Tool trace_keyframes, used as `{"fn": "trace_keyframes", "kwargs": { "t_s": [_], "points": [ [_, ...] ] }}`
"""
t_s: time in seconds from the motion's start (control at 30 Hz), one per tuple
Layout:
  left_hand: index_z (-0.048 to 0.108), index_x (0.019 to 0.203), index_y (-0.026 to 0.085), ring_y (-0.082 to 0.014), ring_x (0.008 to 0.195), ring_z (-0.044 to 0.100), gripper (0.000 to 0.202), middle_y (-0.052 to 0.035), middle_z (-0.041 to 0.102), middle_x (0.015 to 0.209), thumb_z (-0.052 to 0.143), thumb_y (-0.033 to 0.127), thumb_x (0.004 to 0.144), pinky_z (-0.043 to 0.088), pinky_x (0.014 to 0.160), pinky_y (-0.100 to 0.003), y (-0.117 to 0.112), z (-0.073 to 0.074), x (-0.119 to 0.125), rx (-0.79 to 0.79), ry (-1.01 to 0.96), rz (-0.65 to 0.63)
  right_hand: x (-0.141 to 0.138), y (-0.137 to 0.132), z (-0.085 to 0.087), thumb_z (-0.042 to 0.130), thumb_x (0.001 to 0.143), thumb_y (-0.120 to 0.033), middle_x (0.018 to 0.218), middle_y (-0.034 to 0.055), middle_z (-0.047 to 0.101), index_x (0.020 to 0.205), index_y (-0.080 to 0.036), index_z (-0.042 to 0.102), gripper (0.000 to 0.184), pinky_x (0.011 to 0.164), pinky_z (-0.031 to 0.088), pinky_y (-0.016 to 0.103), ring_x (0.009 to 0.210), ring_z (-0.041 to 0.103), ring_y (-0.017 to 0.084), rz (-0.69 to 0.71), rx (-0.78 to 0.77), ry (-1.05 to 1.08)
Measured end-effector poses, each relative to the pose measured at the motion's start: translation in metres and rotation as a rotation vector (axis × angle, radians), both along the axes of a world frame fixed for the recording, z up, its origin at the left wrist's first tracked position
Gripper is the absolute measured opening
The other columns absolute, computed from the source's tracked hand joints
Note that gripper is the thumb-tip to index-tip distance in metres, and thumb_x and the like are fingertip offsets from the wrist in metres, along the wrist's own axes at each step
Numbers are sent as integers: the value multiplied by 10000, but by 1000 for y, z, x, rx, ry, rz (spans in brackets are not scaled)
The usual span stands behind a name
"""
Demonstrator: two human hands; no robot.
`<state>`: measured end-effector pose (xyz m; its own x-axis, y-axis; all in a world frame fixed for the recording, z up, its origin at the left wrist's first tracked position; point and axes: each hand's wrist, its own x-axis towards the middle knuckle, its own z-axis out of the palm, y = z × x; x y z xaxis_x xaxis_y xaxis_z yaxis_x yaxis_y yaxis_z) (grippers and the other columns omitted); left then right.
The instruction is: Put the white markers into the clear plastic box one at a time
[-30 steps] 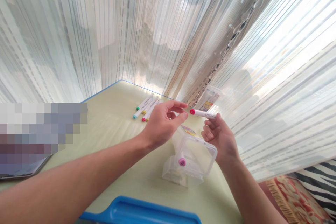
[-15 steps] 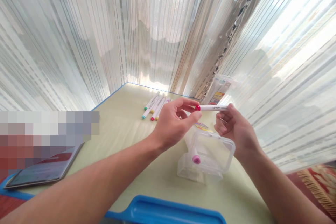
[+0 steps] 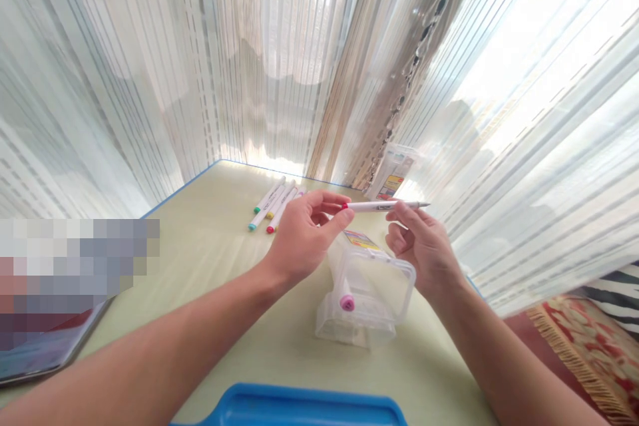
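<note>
A white marker point(image 3: 382, 206) with a red cap is held level above the table between both hands. My left hand point(image 3: 302, 237) pinches its red-capped end with thumb and forefinger. My right hand point(image 3: 422, 247) grips the barrel near the other end. Just below them a clear plastic box point(image 3: 368, 296) lies on its side with a pink-capped marker point(image 3: 346, 301) inside. Several more markers point(image 3: 272, 206) with coloured caps lie side by side farther back on the pale green table point(image 3: 214, 259).
Sheer striped curtains point(image 3: 309, 60) close in the table's back and right sides. A small clear packet point(image 3: 393, 176) leans against the curtain behind the hands. A tablet point(image 3: 34, 359) lies at the left edge. A blue plastic rim point(image 3: 294, 406) runs along the near edge.
My left hand has closed onto the marker's red-capped end, which my right hand brought toward it. The view has shifted a little.
</note>
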<state>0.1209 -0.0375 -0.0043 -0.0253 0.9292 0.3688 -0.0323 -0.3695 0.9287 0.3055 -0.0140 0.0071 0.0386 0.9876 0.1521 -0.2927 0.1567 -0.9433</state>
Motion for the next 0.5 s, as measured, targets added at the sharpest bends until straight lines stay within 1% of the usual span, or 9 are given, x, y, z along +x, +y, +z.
{"fn": "trace_keyframes", "kwargs": {
  "t_s": [0.1, 0.27, 0.37, 0.5],
  "points": [
    [697, 979, 162, -181, 803, 682, 257, -78, 736, 894, 721, 333, 789, 532, 691, -309, -1, 0, 0, -1, 3, -48, -2, 0, -3, 844, 659, -393, 657, -28, 609, 798, -171, 697, 301, 335, 276, 198, 363, 391, 27, 5, 22, -49],
    [711, 923, 169, -123, 618, 616, 211, -50, 727, 817, 746, 295, 758, 472, 551, -246, -3, 2, 2, 5, 56, -95, -5, -3, -6, 855, 648, -385, 615, -35, 590, 772, -159, 692, 304, 346, 261, 203, 361, 383, 25, 40, 54, -161],
    [708, 905, 173, -127, 626, 624, 203, -45, 726, 802, 750, 307, 758, 477, 555, -244, -4, 3, 2, 1, 62, -109, -6, -4, -7, 869, 628, -366, 644, -39, 590, 798, -162, 706, 312, 344, 237, 199, 373, 345, 13, 42, 67, -171],
    [705, 918, 178, -158, 669, 660, 247, -57, 732, 831, 756, 356, 754, 498, 577, -269, -4, 5, 2, -25, 97, -89, -5, -2, -7, 854, 650, -386, 599, -54, 544, 774, -165, 679, 308, 345, 216, 202, 377, 310, 16, 29, 55, -136]
  ]
}}
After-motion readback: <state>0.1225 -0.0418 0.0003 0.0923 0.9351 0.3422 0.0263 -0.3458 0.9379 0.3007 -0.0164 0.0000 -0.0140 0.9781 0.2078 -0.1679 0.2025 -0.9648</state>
